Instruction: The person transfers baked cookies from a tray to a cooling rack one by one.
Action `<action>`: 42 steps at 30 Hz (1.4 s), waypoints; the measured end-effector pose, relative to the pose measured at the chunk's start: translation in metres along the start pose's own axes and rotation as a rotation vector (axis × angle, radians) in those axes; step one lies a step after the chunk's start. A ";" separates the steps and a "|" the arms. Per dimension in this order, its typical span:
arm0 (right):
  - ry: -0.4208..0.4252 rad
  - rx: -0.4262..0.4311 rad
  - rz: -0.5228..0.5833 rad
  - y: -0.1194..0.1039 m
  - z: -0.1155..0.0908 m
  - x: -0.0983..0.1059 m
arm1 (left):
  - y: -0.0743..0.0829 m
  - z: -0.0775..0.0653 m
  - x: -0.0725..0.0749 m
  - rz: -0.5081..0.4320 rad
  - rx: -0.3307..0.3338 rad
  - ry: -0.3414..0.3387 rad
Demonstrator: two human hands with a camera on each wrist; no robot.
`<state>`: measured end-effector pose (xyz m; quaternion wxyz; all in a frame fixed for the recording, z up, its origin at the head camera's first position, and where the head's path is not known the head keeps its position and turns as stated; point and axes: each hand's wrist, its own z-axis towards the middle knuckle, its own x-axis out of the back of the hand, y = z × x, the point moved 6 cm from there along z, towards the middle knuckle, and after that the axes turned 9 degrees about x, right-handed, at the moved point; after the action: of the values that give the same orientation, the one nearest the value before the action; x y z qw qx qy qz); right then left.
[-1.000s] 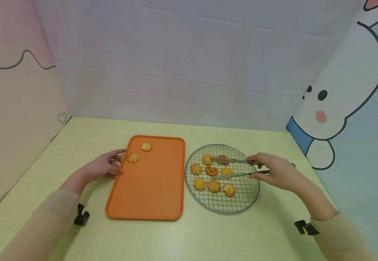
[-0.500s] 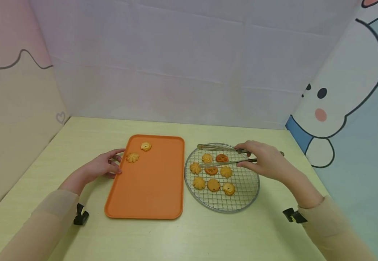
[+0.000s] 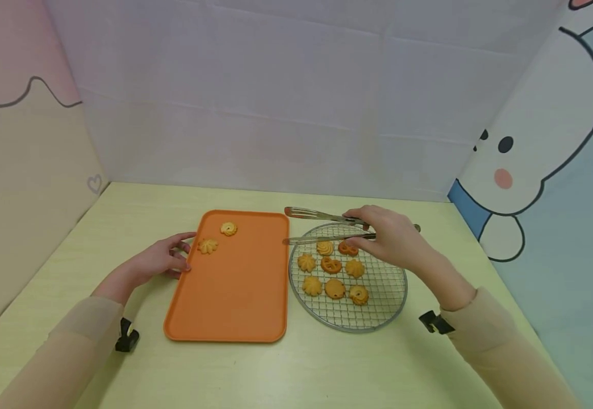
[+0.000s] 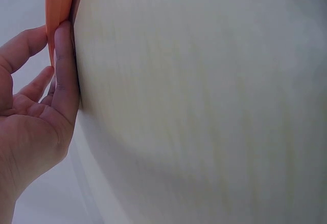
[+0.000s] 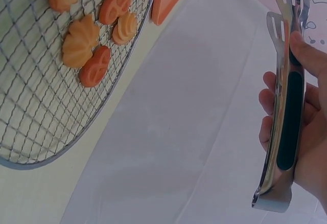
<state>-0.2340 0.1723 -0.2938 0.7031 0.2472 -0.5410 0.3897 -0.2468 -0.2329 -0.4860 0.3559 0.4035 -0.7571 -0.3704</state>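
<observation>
At the left edge of the orange tray (image 3: 235, 284), my left hand (image 3: 155, 262) grips the rim; the left wrist view shows that rim between thumb and fingers. Two cookies lie on the tray: a ring-shaped piped cookie (image 3: 229, 229) and a flower-shaped cookie (image 3: 207, 246). My right hand (image 3: 391, 236) holds metal tongs (image 5: 291, 116) with dark green grips over the far side of the round wire rack (image 3: 388, 295). The tongs' arms stand apart with nothing between their slotted tips, which point left near the tray's right edge. Pretzel cookies (image 3: 331, 265) and several others sit on the rack.
Tray and rack stand side by side on a pale wooden table (image 3: 235, 375). A white cloth wall (image 3: 276, 113) rises behind the table. Printed panels border it left and right, with a cartoon figure (image 3: 537, 165) on the right one.
My right hand has carried the tongs up and left, from over the rack's cookies toward the tray's far right corner. Cookies stay where they were. The left hand keeps its hold on the rim.
</observation>
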 end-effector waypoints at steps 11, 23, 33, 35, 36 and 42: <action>-0.009 -0.096 0.045 -0.003 0.025 -0.018 | 0.000 0.002 0.001 0.002 0.009 0.006; -0.027 -0.132 0.120 -0.015 0.053 -0.049 | -0.004 0.001 0.000 0.009 0.010 0.005; -0.058 -0.092 0.181 -0.033 0.073 -0.077 | -0.007 -0.003 -0.002 0.004 0.013 0.008; -0.070 -0.085 0.189 -0.035 0.077 -0.084 | -0.008 -0.004 -0.002 0.005 0.017 0.009; -0.079 -0.088 0.197 -0.036 0.079 -0.088 | -0.009 -0.004 -0.002 0.005 0.016 0.010; -0.141 -0.138 0.248 -0.040 0.091 -0.111 | -0.010 -0.007 -0.002 -0.007 0.011 0.010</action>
<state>-0.2653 0.0484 -0.3697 0.6252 0.1564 -0.6409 0.4170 -0.2365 -0.2367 -0.4919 0.3564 0.4102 -0.7557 -0.3656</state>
